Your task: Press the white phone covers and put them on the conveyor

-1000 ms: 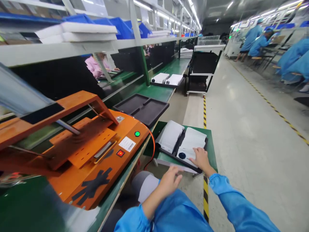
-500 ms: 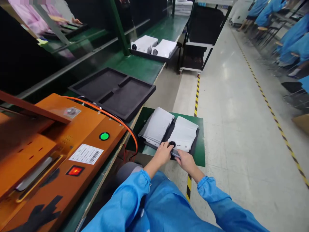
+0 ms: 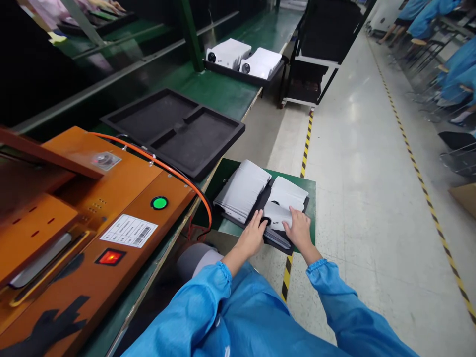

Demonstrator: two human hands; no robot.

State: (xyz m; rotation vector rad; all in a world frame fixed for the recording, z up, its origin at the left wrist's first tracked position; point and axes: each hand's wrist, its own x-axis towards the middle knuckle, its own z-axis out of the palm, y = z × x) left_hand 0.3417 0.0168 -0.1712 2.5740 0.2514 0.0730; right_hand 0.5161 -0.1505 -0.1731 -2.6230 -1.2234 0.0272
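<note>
On the low green bench (image 3: 312,213) in front of the person's knees, a black tray (image 3: 262,201) carries two stacks of thin white panels, set side by side with a dark strip between them. The left stack (image 3: 243,191) leans in an overlapping row near the bench's left edge; the right stack (image 3: 289,191) lies nearer the right edge. Over the near part of the right stack is one white panel (image 3: 277,216), slightly tilted, with a round black patch at its left end. The left hand (image 3: 250,239) touches that end, its fingers close together and the thumb beside the patch; whether it grips the panel cannot be told. The right hand (image 3: 300,232) pinches the opposite end between thumb and fingers. Below the panel, gray edges of more pieces show at the tray's near side.

To the left, on the long bench (image 3: 226,101), stands an orange machine (image 3: 124,191) with a lit green button (image 3: 159,203), a lit red switch (image 3: 110,257) and a paper label (image 3: 128,231). Beyond it a dark divided tray (image 3: 174,131) reaches past the bench's right edge. Farther along that edge, another tray (image 3: 238,75) holds two stacks of white panels.
</note>
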